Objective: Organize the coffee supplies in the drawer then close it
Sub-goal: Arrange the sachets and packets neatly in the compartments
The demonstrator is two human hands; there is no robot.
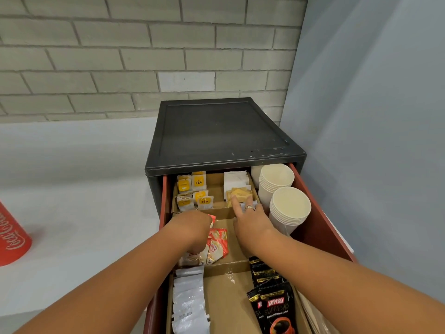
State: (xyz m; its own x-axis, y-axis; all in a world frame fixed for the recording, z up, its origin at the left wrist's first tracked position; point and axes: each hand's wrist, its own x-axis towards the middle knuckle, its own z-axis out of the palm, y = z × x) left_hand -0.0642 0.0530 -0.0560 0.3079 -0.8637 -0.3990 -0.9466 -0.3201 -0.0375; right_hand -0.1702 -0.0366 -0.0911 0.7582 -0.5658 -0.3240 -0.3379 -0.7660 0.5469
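Plainly, the dark grey cabinet (pixel 221 131) stands on a white counter (pixel 72 189) against a grey brick wall (pixel 120 56), and its red drawer (pixel 320 227) is pulled well out toward the camera. Inside the drawer a cardboard divider (pixel 231 292) splits the space into compartments. Along the right side, at the back, 2 stacks of paper cups (pixel 290 208) lie tilted, one behind the other. Black Kopiko sachets (pixel 274 307) fill the near right compartment, and silver-white sachets (pixel 189 302) stand in a row in the near left one. The left hand (pixel 192 227) reaches into the middle left compartment with its fingers curled down and under; it grips the red-and-white coffee mix sachets (pixel 216 242), and a red corner pokes out past the knuckles. The right hand (pixel 250 220) reaches to the back right compartment, its forefinger stretched straight and touching the brown sugar packets (pixel 242 194), the other fingers loosely bent and holding nothing. Yellow-labelled tea bags (pixel 193 189) fill the back left compartment, and white sugar packets (pixel 234 179) stand just behind the brown ones. A ring (pixel 249 208) sits on a finger of the right hand. At the far left edge of the counter stands a red Coca-Cola item (pixel 12 237).
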